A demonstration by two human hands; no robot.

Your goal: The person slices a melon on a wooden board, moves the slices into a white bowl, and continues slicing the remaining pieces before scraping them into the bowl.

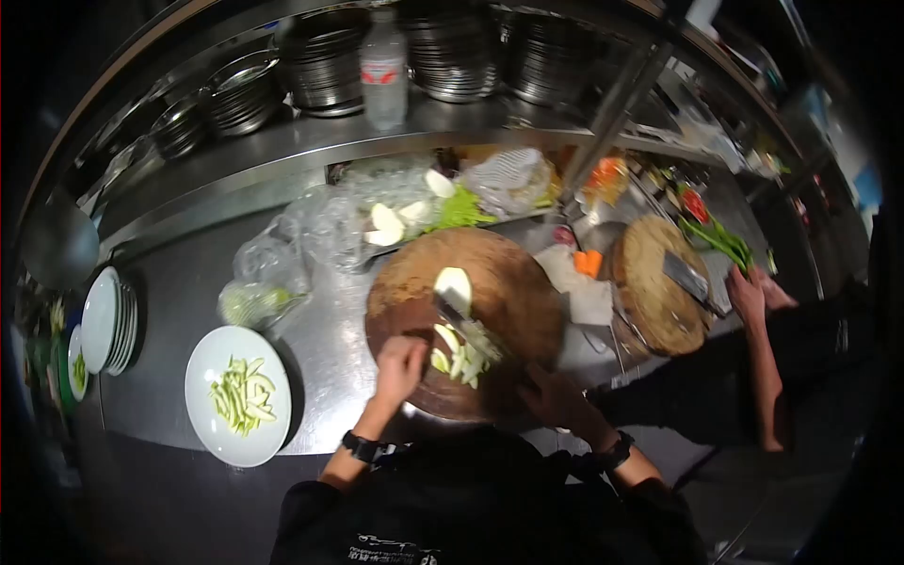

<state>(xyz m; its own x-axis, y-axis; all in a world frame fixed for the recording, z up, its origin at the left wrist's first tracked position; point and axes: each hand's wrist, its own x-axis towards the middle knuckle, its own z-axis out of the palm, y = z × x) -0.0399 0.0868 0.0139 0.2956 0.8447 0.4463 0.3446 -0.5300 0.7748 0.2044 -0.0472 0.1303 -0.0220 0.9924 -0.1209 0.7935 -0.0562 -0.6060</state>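
A round wooden chopping board [513, 282] lies before me. My right hand [557, 402] is closed around the handle end of a kitchen knife [454, 316], its blade slanting across the board and blurred. Pale green vegetable slices [461, 365] lie against and below the blade, some seemingly stuck to it. Just left of those slices, my left hand [402, 365] is closed with fingers curled; whether it pinches anything is hidden. Beyond the blade rests a larger pale vegetable piece [454, 285]. To the left, a white plate [201, 377] holds cut green strips [243, 395].
At right, a co-worker's hand [749, 294] holds green stalks [720, 240] by a second board [650, 240] with a cleaver [686, 276]. Carrot pieces [588, 263] sit between the boards. Plastic bags [325, 226] lie behind; stacked plates [102, 320] stand left. A shelf [452, 132] holds a bottle [384, 75].
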